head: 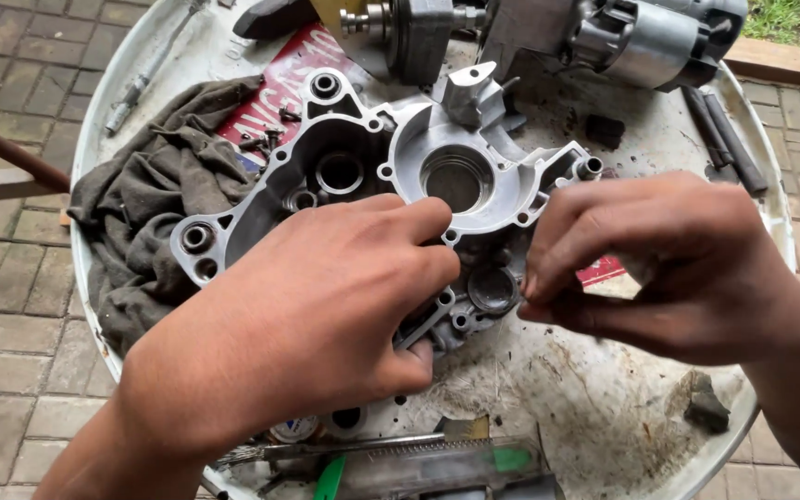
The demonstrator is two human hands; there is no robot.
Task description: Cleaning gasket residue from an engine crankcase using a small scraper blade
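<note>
A silver aluminium engine crankcase half (pixel 474 157) lies on a round white dish-shaped tray (pixel 604 417). My left hand (pixel 317 324) rests on the near part of the casing, thumb under its lower edge and fingers curled over the top. My right hand (pixel 659 259) hovers just right of the casing with fingertips pinched together; whatever small item is between them is too hidden to name. A round bearing bore (pixel 456 178) and a smaller hole (pixel 339 172) face up.
A grey rag (pixel 131 213) lies under the casing's left side on a red printed sheet (pixel 275 93). Engine parts (pixel 622 37) sit at the tray's far edge, two dark rods (pixel 729 139) at right, a small dark lump (pixel 706 406) near right. Brick paving surrounds the tray.
</note>
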